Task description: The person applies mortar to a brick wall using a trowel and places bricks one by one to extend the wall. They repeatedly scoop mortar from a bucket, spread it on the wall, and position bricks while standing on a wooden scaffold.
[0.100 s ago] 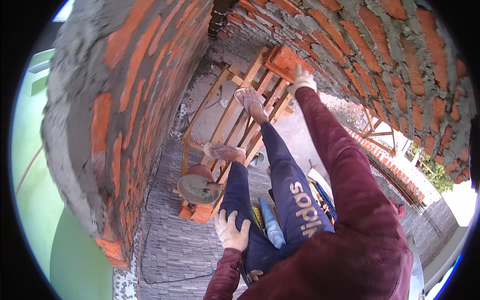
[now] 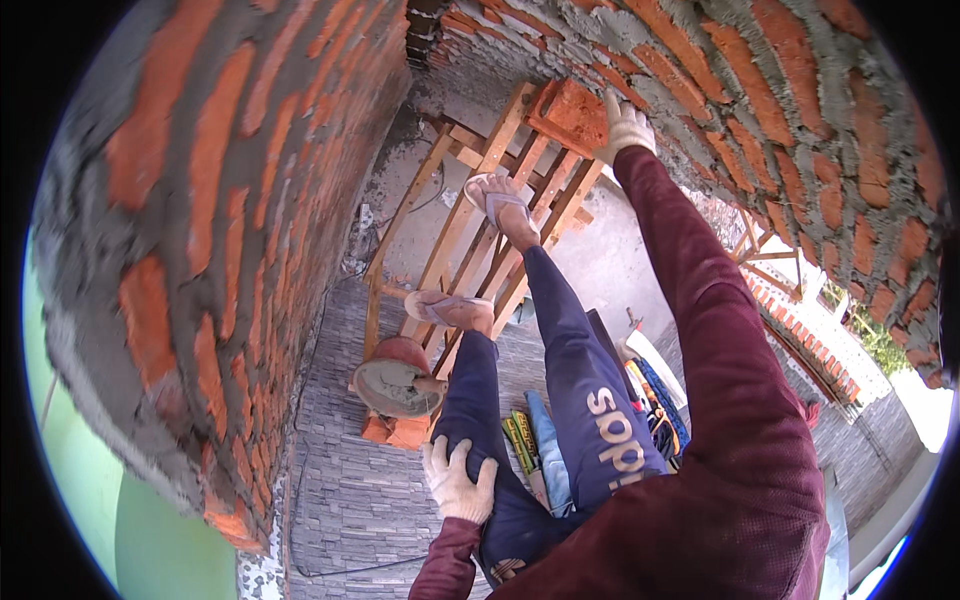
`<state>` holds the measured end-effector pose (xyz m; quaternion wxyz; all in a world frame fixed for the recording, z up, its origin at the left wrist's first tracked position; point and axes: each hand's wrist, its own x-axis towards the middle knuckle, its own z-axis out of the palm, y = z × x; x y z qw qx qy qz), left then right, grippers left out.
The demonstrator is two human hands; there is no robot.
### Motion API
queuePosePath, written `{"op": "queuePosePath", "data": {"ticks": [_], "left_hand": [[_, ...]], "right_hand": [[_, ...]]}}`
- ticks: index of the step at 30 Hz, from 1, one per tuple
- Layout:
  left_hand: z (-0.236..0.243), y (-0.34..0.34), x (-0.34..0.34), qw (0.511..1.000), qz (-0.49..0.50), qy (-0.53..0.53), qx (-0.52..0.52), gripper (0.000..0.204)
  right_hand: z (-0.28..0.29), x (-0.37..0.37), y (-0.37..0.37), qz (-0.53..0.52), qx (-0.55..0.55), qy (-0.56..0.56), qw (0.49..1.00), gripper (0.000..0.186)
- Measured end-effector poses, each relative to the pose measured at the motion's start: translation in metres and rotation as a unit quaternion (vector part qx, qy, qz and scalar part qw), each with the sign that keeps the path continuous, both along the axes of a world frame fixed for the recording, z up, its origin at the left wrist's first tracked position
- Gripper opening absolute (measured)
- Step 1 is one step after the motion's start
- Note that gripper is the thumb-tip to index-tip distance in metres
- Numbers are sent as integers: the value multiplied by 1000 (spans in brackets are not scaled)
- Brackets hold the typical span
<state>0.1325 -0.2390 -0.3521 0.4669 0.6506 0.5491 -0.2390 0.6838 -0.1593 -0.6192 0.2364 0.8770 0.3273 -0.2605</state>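
Note:
My left hand point(image 2: 460, 480), in a white glove, rests spread on my dark-trousered left thigh. My right hand point(image 2: 625, 130), also gloved, reaches up with its fingers extended at the rough brick wall point(image 2: 760, 95), just right of some orange bricks point(image 2: 565, 115). Whether it touches the wall or only hovers against it is hard to tell. The bricks lie on the far end of a wooden slatted scaffold point(image 2: 440, 260), where my sandalled feet are.
Another mortared brick wall point(image 2: 220, 230) rises close on my left. A round pan of grey mortar point(image 2: 390, 390) sits near bricks point(image 2: 400, 430) by the scaffold. Below are grey tiled flooring point(image 2: 350, 510) and long rolled or packed items point(image 2: 540, 450). A wooden frame point(image 2: 770, 255) stands at right.
My right hand has moved up and right, away from the bricks toward the wall. The view has shifted slightly, so the left wall fills more of it.

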Motion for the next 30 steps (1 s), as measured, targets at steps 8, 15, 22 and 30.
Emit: {"op": "queuePosePath", "data": {"ticks": [8,15,22,30], "left_hand": [[-18,21,20,998,-59,9,4,50],[-24,26,29,998,-57,-21,21,54],[-54,86,94,889,377,-224,-129,67],[61,123,119,508,594,-436,-445,99]], "right_hand": [[-83,20,-4,77,23,-10,997,126],[-66,59,-25,-134,209,293,923,124],[66,-99,-80,-596,273,722,221,77],[288,-219,-44,-531,222,804,148,100]]}}
